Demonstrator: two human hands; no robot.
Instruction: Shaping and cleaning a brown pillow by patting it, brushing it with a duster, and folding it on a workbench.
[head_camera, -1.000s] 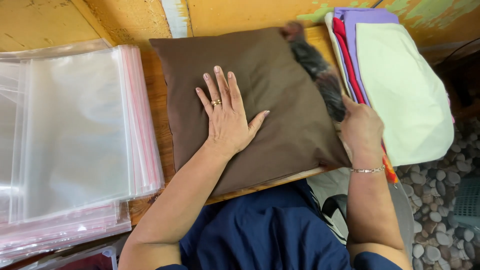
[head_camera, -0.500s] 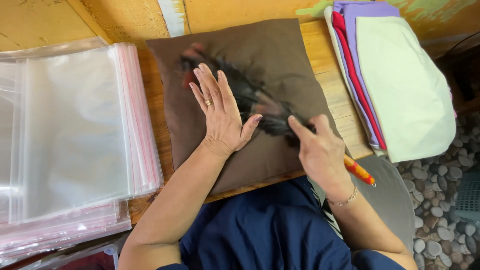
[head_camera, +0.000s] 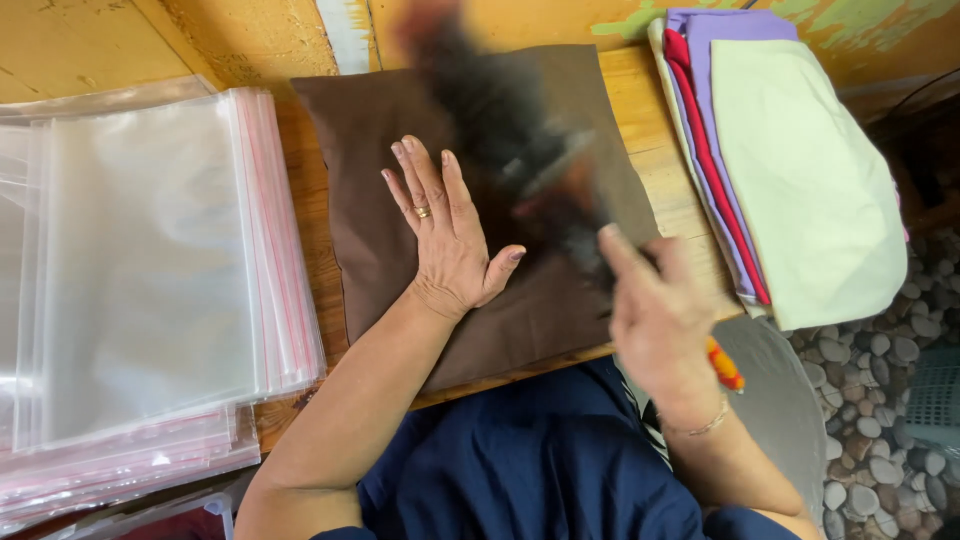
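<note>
A brown cushion cover (head_camera: 370, 210) lies flat on the wooden table (head_camera: 300, 170). My left hand (head_camera: 445, 235) rests palm down on its middle, fingers spread, a ring on one finger. My right hand (head_camera: 655, 320) grips the orange handle of a dark feather duster (head_camera: 505, 130), whose blurred feathers sweep over the cover's upper right part. The handle's end (head_camera: 725, 365) sticks out below my right hand.
A thick stack of clear plastic bags with pink edges (head_camera: 150, 270) fills the table's left side. Folded cream, purple and red cloths (head_camera: 790, 160) are piled at the right. Pebbled floor (head_camera: 880, 420) and a teal basket (head_camera: 935, 395) show at far right.
My right hand has swung the feather duster from the cover's right edge across its middle and up toward the top. My left hand has stayed pressed on the cover.
</note>
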